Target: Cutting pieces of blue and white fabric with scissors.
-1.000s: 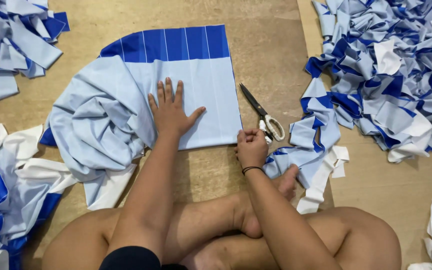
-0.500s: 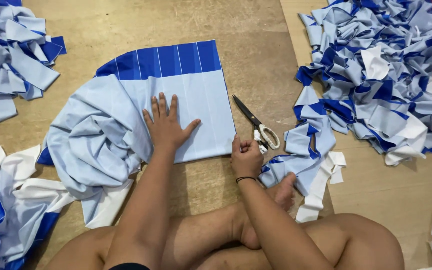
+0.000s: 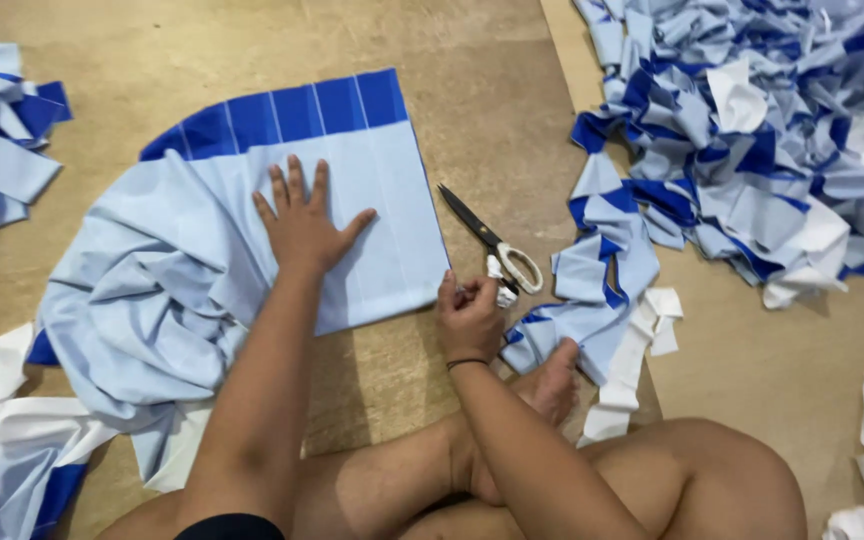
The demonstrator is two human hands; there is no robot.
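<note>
Steel scissors (image 3: pixel 490 243) point up-left, right hand (image 3: pixel 470 318) curled at the handles, left hand (image 3: pixel 304 225) flat on cloth (image 3: pixel 372 200).

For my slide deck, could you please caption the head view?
Left hand flat on folded blue cloth, right hand beside scissors.

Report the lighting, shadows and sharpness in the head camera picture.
Head view: soft, even light with no glare; the left hand flat on the folded cloth casts only a faint shadow; the scissors and right hand look sharp; the scrap pile at the frame edge looks slightly softer.
</note>
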